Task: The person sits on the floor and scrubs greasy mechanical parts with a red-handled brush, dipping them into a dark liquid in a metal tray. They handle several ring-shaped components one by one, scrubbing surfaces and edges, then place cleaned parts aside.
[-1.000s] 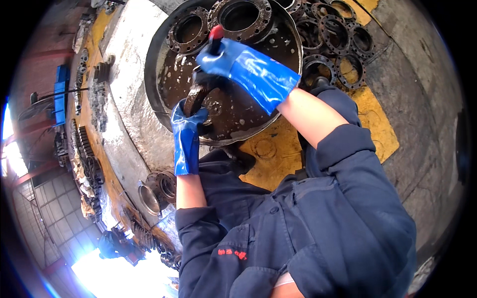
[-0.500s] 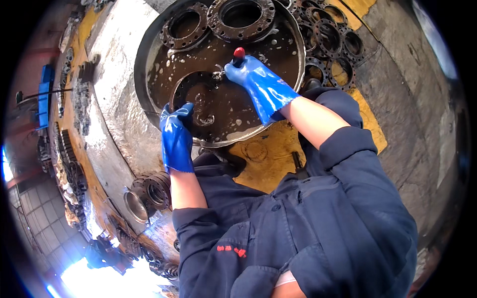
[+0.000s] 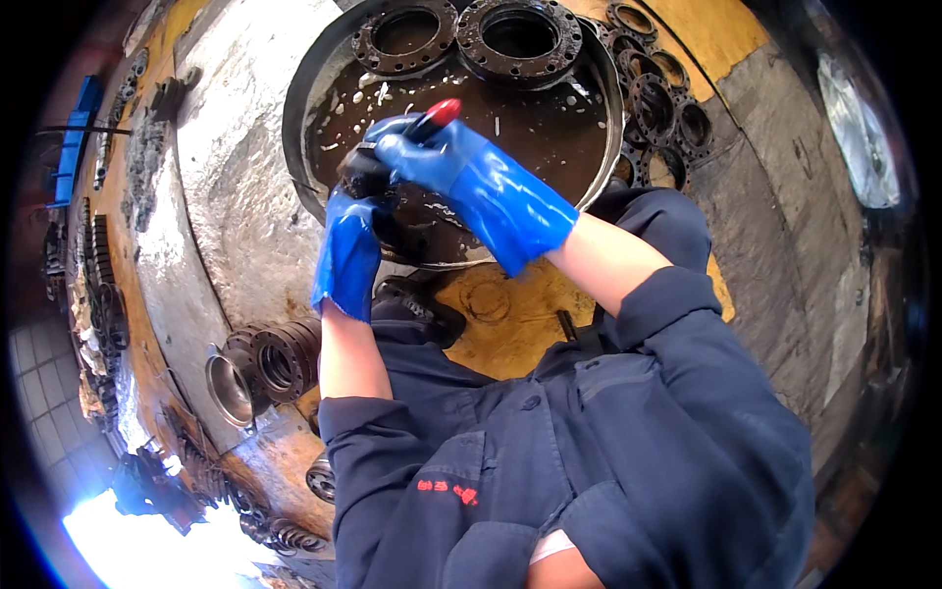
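Note:
A round metal basin [image 3: 615,133] of murky brown liquid stands in front of me. My right hand [image 3: 432,162], in a blue rubber glove, is closed round a tool with a black, red-tipped handle [image 3: 444,112]; its working end is hidden and blurred. Close below it, my left hand [image 3: 348,245], gloved alike, grips a dark metal ring [image 3: 365,173], tilted up over the basin's left side and largely covered by the gloves. Two dark flanges with bolt holes rest at the basin's far side, a left flange [image 3: 402,65] and a right flange [image 3: 520,69].
Several dark rings [image 3: 655,139] are heaped right of the basin. More flanges [image 3: 307,344] and a shiny metal ring [image 3: 218,401] stand on the floor to the left. A yellow board [image 3: 486,334] lies between my legs. Clear plastic sheeting [image 3: 859,137] lies far right.
My right hand has moved left with the tool, up against the left hand. The ring, earlier lying low over the liquid, is now tilted up. The whole view has shifted slightly.

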The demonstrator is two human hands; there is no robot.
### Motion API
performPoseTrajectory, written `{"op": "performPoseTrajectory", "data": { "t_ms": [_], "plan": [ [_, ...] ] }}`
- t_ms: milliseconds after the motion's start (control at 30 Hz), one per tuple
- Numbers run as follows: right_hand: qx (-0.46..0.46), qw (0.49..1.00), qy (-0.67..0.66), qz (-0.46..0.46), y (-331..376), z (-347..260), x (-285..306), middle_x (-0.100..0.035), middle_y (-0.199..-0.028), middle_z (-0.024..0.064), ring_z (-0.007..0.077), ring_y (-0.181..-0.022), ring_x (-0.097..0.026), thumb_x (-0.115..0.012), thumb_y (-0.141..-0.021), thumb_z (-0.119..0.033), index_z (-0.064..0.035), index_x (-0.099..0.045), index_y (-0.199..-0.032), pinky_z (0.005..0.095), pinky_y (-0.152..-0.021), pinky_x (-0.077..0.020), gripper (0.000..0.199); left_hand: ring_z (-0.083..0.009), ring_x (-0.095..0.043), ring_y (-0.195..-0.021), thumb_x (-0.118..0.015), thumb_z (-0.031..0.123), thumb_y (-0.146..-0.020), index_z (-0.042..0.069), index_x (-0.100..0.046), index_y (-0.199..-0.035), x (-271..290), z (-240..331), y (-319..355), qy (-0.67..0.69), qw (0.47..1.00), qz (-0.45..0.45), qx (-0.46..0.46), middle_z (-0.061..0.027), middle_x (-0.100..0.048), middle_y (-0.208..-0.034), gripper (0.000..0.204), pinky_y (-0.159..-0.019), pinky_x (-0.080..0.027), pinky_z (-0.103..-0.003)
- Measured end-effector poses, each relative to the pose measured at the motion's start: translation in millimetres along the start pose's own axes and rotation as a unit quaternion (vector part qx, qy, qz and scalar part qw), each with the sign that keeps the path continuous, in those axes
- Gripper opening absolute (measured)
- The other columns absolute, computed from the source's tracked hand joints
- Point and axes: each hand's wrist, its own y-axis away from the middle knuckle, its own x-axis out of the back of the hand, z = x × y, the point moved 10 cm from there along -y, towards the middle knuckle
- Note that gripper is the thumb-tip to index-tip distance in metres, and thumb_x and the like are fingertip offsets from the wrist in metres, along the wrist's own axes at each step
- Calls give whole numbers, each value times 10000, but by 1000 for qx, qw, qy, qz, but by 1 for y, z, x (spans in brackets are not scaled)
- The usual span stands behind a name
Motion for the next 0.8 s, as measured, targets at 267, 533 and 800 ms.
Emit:
{"op": "performPoseTrajectory", "data": {
  "t_ms": [267, 533, 800],
  "plan": [
    [-132, 975, -52, 173, 23, 64, 86, -747, -931, 53, 129, -858, -698, -664, -1012, -238, -60, -760, -1115, 284, -818, -573, 228, -182, -676, -891, -696, -90, -806, -8, -694, -1308, 33, -28, -4, -20, 994, 84, 74, -77, -742, -1050, 509, -835, -539, -307],
    [-211, 959, 43, 186, 23, 97, 83, -761, -999, 52, 133, -880, -708, -674, -1007, -185, -50, -747, -1166, 281, -822, -578, 221, -187, -667, -832, -710, -156, -761, -28, -685, -1276, 36, -31, -14, -55, 991, 106, 64, -99, -733, -1002, 532, -755, -550, -328],
    [-153, 970, 96, 161, 36, 90, 95, -774, -1066, 51, 136, -902, -719, -683, -1003, -131, -40, -734, -1218, 278, -827, -584, 239, -169, -656, -923, -771, 102, -930, 13, -666, -1341, 20, -32, -9, 33, 995, 53, 83, -67, -709, -1066, 433, -843, -546, -307]
  ]
}}
